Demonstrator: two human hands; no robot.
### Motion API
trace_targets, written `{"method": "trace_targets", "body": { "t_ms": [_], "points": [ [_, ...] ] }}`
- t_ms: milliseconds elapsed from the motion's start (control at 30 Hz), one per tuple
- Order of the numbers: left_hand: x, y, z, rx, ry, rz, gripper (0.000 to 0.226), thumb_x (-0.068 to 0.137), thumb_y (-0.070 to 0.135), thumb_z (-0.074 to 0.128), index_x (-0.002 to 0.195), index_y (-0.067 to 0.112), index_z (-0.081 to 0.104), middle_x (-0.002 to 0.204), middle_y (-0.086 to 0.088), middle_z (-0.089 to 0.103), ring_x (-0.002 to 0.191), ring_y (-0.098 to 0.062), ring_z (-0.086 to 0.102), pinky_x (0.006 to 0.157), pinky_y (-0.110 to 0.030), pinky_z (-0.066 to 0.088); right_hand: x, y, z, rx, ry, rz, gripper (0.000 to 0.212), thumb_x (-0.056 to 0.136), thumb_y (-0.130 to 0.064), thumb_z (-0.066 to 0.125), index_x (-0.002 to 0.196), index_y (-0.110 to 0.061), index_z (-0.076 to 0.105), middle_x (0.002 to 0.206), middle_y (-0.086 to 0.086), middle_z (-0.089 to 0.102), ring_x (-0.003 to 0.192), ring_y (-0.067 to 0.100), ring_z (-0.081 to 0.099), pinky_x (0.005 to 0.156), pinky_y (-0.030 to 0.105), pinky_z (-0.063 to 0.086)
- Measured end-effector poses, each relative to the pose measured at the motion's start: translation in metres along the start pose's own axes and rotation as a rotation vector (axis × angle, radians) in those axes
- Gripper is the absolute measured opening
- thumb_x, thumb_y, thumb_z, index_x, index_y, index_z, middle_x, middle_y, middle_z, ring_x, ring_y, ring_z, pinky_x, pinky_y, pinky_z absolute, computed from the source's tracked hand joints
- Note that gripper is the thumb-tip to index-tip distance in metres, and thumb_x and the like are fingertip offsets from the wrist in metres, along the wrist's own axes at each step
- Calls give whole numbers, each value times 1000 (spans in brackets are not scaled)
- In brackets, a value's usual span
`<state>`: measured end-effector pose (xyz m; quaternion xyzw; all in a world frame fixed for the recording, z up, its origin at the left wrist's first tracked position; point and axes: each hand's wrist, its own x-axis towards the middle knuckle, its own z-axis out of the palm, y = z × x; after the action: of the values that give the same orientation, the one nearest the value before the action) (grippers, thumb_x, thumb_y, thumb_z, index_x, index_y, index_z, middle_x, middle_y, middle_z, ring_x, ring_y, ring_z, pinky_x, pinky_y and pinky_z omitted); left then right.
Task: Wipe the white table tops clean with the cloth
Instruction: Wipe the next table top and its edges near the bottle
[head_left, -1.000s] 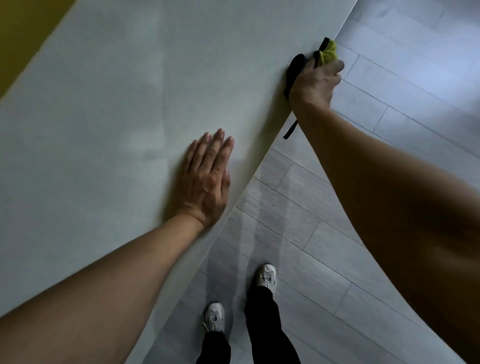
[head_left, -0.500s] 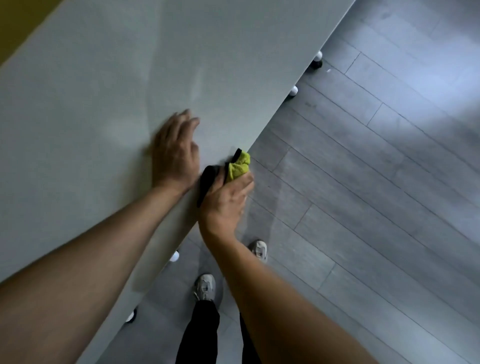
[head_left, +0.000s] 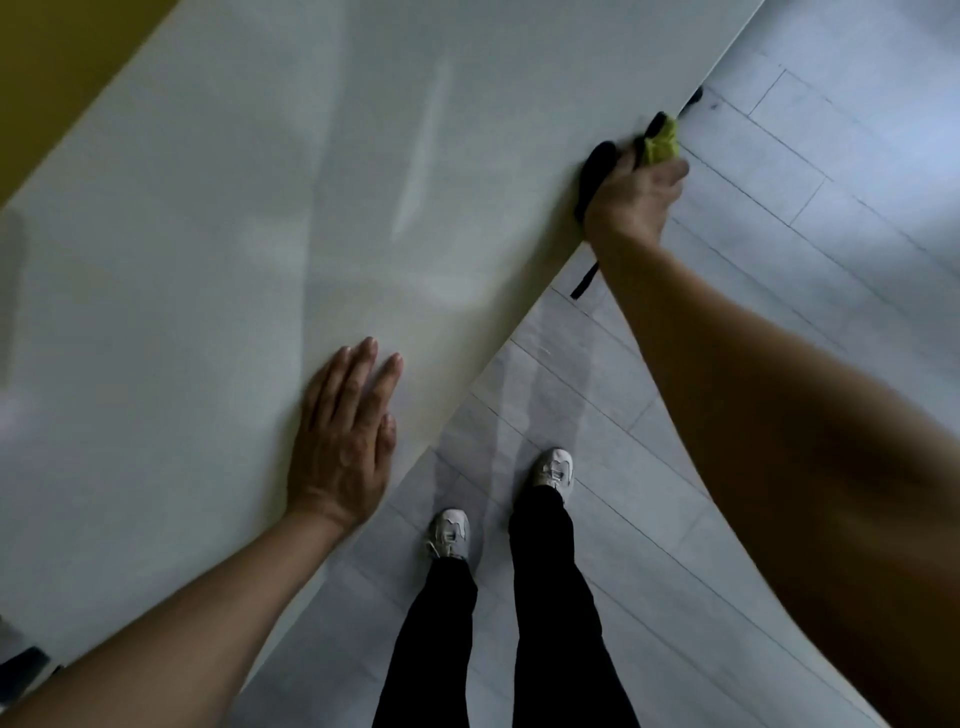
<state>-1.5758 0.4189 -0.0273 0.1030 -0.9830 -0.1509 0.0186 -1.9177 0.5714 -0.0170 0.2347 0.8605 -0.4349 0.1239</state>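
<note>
A large white table top (head_left: 249, 218) fills the left and middle of the head view, its near edge running diagonally. My right hand (head_left: 634, 202) grips a yellow-green and black cloth (head_left: 661, 139) at that edge, far up on the right; part of the cloth is hidden under my fingers. A black strip of the cloth hangs below my wrist. My left hand (head_left: 343, 441) rests flat on the table near the edge, fingers straight.
Grey plank floor (head_left: 779, 260) lies to the right of the table edge. My own legs in black trousers and pale shoes (head_left: 555, 470) stand close to the edge. A yellow wall (head_left: 47, 67) shows at the top left.
My right hand has swept the cloth along the table edge from beside my left hand out to the far right. My left hand has stayed flat on the table.
</note>
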Motion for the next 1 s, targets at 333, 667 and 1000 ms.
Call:
{"method": "trace_targets", "body": {
  "t_ms": [333, 667, 1000],
  "points": [
    [0, -7, 3, -68, 75, 34, 53, 104, 24, 37, 154, 9, 50, 164, -18, 40, 152, -38, 36, 125, -51, 28, -178, 76, 42, 87, -50, 97, 72, 105, -53, 33, 159, -14, 7, 161, 10, 24, 142, 34, 34, 114, 49, 31],
    [-85, -65, -18, -19, -47, 62, 54, 106, 25, 33, 156, 8, 45, 164, -20, 38, 152, -40, 35, 125, -51, 28, -369, 157, 69, 4, -124, 103, 64, 95, -63, 31, 139, -17, 28, 128, 10, 48, 110, 37, 57, 93, 51, 49],
    [-170, -102, -38, 25, -86, 60, 57, 106, 27, 32, 161, 12, 38, 171, -12, 26, 159, -34, 23, 125, -55, 26, -225, 100, 54, 38, 9, 58, 60, 104, -50, 38, 150, -13, 25, 143, 14, 43, 126, 36, 51, 104, 48, 41]
  ]
}}
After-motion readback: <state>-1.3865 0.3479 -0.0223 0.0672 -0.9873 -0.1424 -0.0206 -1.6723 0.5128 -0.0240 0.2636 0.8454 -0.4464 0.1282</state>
